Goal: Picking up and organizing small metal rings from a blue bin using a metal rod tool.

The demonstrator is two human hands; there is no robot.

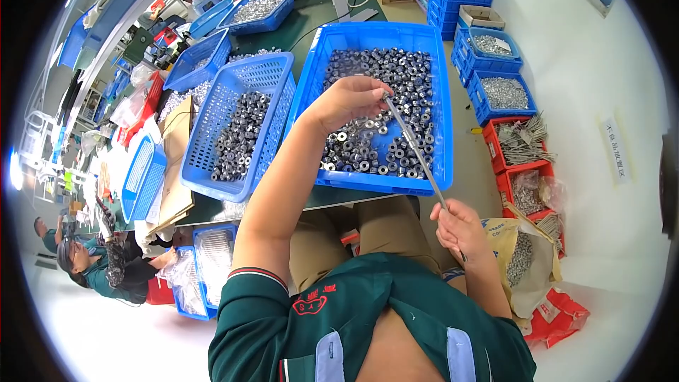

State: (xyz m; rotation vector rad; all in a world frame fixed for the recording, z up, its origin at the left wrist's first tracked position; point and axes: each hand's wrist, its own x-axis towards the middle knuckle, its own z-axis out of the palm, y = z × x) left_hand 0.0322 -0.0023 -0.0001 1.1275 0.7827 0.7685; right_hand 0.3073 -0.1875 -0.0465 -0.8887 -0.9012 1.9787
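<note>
A thin metal rod (417, 147) runs slantwise over the near right part of a large blue bin (445, 127). My right hand (460, 228) is closed round the rod's lower end, close to my body. Over the bin, the fingers of my left hand (351, 102) are pinched at the rod's upper end, touching a small metal piece there that they partly hide. Part-way down the rod, small silvery pieces appear to sit on it. Many small round metal parts with centre holes (403, 74) lie loose in the bin below.
Left of the bin, a blue perforated basket (189, 155) holds more dark round parts. Cardboard (177, 163) and another blue basket (143, 178) lie beyond. Stacked crates (488, 74) and red boxes (497, 147) of metal parts line the right wall. Another person (99, 269) sits at the left.
</note>
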